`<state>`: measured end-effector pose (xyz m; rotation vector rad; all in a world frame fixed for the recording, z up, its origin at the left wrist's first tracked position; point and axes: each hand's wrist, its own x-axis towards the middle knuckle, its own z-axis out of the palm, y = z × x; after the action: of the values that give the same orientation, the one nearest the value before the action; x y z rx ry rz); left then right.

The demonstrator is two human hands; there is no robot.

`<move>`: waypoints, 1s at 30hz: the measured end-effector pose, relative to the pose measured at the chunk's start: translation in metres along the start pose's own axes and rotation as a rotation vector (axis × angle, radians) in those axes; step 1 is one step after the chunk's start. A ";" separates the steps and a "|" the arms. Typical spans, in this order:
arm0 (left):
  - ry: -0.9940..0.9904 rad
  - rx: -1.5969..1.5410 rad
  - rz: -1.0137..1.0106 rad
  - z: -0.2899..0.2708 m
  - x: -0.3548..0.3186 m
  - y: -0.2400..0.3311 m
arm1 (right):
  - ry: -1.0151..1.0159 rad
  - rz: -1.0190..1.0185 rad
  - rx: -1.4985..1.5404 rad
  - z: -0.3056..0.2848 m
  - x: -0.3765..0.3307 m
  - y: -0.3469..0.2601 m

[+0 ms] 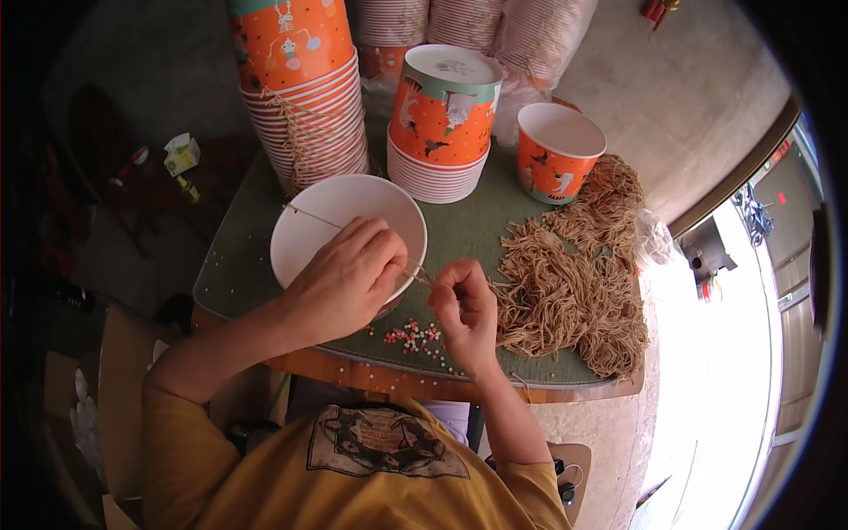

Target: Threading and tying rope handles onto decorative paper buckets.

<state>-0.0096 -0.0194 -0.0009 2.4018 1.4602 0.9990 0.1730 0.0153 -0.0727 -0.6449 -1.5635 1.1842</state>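
Note:
A piece of tan twine [311, 215] runs across the open white paper bucket [291, 234] in front of me. My left hand [349, 278] is over the bucket's near side, fingers closed on the twine. Just to the right, my right hand [466, 309] pinches the twine's other stretch with thumb and fingers together. Its exact ends are hidden by the fingers. Below and between the hands lie several small white and orange beads [413, 336] on the green tabletop [477, 230]. A big heap of loose tan twine [574, 291] rests beside my right hand.
Tall stacks of orange paper buckets [305, 132] and upturned ones [446, 124] stand behind the open bucket. A single orange bucket [556, 155] is upright near the twine heap. Wrapped bucket stacks [468, 22] rise at the back. A cardboard box [132, 397] sits at lower left.

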 end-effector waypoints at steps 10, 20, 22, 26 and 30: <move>0.037 0.166 0.103 0.000 -0.001 0.004 | -0.182 -0.315 -0.372 0.009 -0.010 -0.015; 0.189 0.646 0.233 -0.005 -0.056 0.006 | -0.088 -0.440 -0.456 0.008 -0.028 -0.015; 0.205 0.694 0.178 -0.013 -0.060 0.007 | -0.097 -0.495 -0.506 0.013 -0.030 -0.015; 0.450 0.510 -0.048 0.002 -0.073 0.002 | -0.079 -0.575 -0.574 0.023 -0.032 -0.012; 0.319 -0.425 -0.461 0.025 -0.078 0.016 | -0.083 -0.548 -0.558 0.034 -0.033 -0.012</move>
<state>-0.0059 -0.0880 -0.0484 1.5722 1.5923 1.4299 0.1545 -0.0295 -0.0743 -0.4671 -1.9937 0.3663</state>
